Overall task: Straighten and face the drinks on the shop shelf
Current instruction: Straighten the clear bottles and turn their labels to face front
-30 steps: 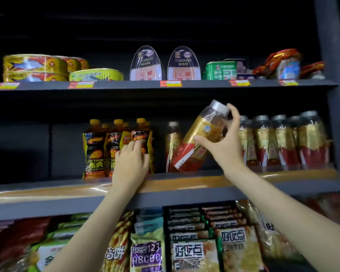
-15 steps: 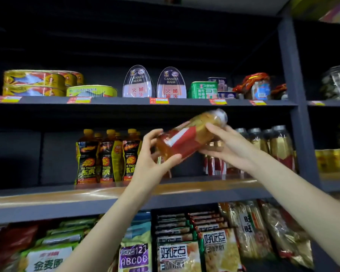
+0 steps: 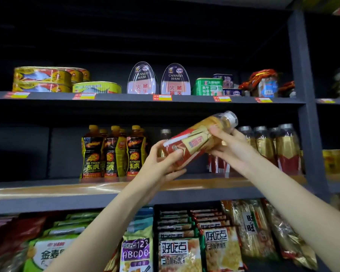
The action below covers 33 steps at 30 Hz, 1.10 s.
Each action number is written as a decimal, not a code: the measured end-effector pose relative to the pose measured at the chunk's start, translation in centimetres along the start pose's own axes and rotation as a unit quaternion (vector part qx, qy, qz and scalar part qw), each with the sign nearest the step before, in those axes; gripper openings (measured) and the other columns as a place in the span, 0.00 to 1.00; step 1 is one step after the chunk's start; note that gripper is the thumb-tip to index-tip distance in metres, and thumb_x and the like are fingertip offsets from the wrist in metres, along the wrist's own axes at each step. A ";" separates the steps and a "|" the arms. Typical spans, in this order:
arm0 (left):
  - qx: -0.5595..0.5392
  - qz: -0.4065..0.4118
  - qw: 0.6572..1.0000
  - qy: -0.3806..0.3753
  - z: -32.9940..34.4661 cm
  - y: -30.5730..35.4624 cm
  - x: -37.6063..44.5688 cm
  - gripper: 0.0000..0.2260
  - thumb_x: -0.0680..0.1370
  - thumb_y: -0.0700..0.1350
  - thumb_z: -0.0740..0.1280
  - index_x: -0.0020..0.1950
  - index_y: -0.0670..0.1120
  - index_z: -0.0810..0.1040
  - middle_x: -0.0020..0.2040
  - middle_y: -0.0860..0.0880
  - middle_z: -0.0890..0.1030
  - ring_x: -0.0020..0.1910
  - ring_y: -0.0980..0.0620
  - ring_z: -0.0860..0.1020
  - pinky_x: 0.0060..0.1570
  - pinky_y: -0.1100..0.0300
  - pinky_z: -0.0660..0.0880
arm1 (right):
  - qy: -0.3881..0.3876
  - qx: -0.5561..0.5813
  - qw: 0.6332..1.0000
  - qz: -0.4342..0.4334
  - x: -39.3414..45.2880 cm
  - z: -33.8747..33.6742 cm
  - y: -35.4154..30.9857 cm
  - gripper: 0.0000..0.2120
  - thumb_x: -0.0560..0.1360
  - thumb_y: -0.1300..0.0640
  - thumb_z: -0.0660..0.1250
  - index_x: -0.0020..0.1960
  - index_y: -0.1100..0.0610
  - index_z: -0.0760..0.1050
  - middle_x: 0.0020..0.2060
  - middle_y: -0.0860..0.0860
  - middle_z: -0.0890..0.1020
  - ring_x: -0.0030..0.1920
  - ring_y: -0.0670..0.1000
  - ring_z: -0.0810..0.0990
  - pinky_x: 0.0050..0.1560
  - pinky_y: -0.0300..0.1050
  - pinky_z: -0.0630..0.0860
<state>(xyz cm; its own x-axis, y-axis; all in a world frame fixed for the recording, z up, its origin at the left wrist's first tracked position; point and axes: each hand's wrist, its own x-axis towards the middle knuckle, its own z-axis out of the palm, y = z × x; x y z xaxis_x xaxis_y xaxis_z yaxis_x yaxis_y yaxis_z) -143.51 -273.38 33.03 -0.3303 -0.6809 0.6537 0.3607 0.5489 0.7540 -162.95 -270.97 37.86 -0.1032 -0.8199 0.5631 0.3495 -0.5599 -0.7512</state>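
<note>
Both grips hold one bottle [image 3: 196, 140] at the centre of the frame: the left hand [image 3: 163, 163] cups its red base end from below, fingers curled around it, while the right hand [image 3: 234, 148] grips the neck end, fingers wrapped over the upper label just below the silver cap. Clear of the shelf board, the bottle lies tilted, its long axis running from lower left up to upper right, cap toward the upper right. Its gold-and-red label faces the camera. Matching bottles [image 3: 273, 148] stand upright in a row at the right of the middle shelf [image 3: 47, 190], just behind the right hand, with a lone one [image 3: 165, 134] deeper in shadow at centre. Yellow-capped Hi-Tiger drinks [image 3: 114, 152] stand left of centre, labels forward. By the look of it, a gap lies between the two groups, directly behind the held bottle. The next move likely turns on swinging the base down and the cap up to bring the bottle vertical; the left hand, at the base, sits nearer the shelf board and the open slot.
</note>
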 end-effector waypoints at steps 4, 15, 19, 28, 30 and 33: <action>0.105 0.109 0.987 0.061 0.4 -0.4 0.1 0.25 0.70 0.46 0.72 0.62 0.58 0.67 0.61 0.49 0.72 0.56 0.51 0.78 0.46 0.58 0.80 | -0.031 -0.074 0.997 0.002 -0.3 -0.7 -0.5 0.21 0.71 0.59 0.70 0.62 0.59 0.71 0.57 0.57 0.80 0.50 0.54 0.83 0.47 0.49 0.82; 0.432 0.189 0.881 -0.040 -0.7 -0.5 1.3 0.27 0.71 0.43 0.73 0.63 0.62 0.64 0.64 0.55 0.64 0.64 0.62 0.66 0.59 0.63 0.73 | 0.040 -0.057 0.998 -0.006 -0.4 -1.0 1.3 0.30 0.67 0.60 0.75 0.65 0.54 0.66 0.59 0.56 0.77 0.56 0.55 0.79 0.51 0.52 0.80; 0.481 0.199 0.853 0.021 -2.1 -0.5 2.2 0.23 0.73 0.41 0.71 0.65 0.55 0.69 0.64 0.54 0.68 0.62 0.59 0.67 0.53 0.78 0.65 | 0.040 -0.372 0.901 -0.218 -0.3 -1.0 1.4 0.38 0.64 0.59 0.78 0.63 0.42 0.59 0.53 0.35 0.70 0.59 0.44 0.71 0.59 0.43 0.71; 0.486 0.223 0.843 0.049 -2.2 -0.9 3.4 0.16 0.76 0.38 0.65 0.59 0.55 0.72 0.59 0.56 0.71 0.54 0.64 0.69 0.47 0.84 0.61 | 0.062 -0.187 0.966 -0.169 1.0 -2.0 1.1 0.33 0.69 0.59 0.74 0.64 0.40 0.60 0.58 0.47 0.74 0.57 0.49 0.76 0.53 0.48 0.76; 0.492 0.220 0.841 0.055 -2.2 -0.9 3.8 0.15 0.77 0.38 0.64 0.61 0.52 0.73 0.59 0.55 0.72 0.55 0.62 0.69 0.47 0.84 0.61 | 0.089 -0.053 0.993 -0.055 1.7 -2.1 0.6 0.28 0.73 0.57 0.71 0.67 0.44 0.62 0.59 0.53 0.74 0.54 0.53 0.78 0.47 0.52 0.79; 0.499 0.218 0.837 0.060 -2.4 -1.2 4.2 0.15 0.77 0.37 0.64 0.62 0.50 0.73 0.59 0.55 0.72 0.55 0.61 0.69 0.46 0.85 0.61 | 0.094 -0.006 0.994 0.048 2.4 -2.8 0.7 0.27 0.75 0.52 0.69 0.71 0.49 0.62 0.59 0.56 0.75 0.50 0.56 0.79 0.39 0.54 0.80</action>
<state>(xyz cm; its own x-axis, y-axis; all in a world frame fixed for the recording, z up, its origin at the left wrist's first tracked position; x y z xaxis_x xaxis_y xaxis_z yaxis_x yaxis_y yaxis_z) -143.19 -278.06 34.71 -0.2447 -0.3220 0.9146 -0.5033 0.8484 0.1640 -165.55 -273.64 37.76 -0.2421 -0.8766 0.4158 0.3552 -0.4789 -0.8028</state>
